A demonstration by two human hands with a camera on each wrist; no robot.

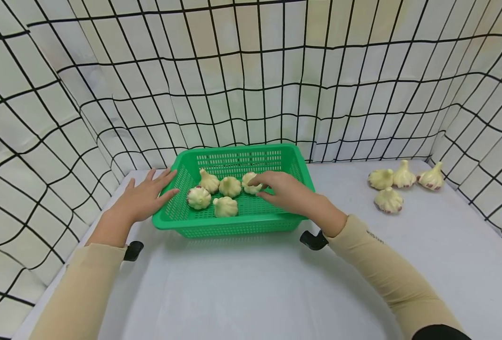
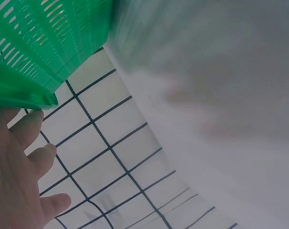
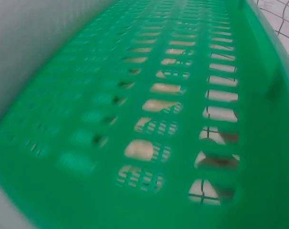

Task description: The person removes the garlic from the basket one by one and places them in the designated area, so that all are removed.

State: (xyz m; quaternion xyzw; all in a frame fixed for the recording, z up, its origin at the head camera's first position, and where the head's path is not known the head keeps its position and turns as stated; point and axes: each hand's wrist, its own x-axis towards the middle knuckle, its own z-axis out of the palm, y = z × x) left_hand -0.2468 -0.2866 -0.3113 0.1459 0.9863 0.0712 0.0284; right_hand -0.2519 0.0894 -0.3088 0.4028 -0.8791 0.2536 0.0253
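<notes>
A green plastic basket (image 1: 234, 219) with slotted sides stands on the table, holding several pale garlic bulbs (image 1: 230, 187) with purple streaks. My left hand (image 1: 142, 196) has its fingers spread over the basket's left rim. In the left wrist view, the fingertips of that left hand (image 2: 18, 167) show right at the rim's underside. My right hand (image 1: 287, 191) reaches over the front right side, its finger and thumb curled around the rightmost bulb (image 1: 249, 183) inside. From the right wrist, the basket's slotted wall (image 3: 182, 129) hides most of that hand.
Several more garlic bulbs (image 1: 390, 200) lie grouped on the white tabletop (image 1: 234, 288) at the far right. A black wire grid (image 1: 242, 89) backed by white sheeting encloses the table at the back and both sides, close behind the basket.
</notes>
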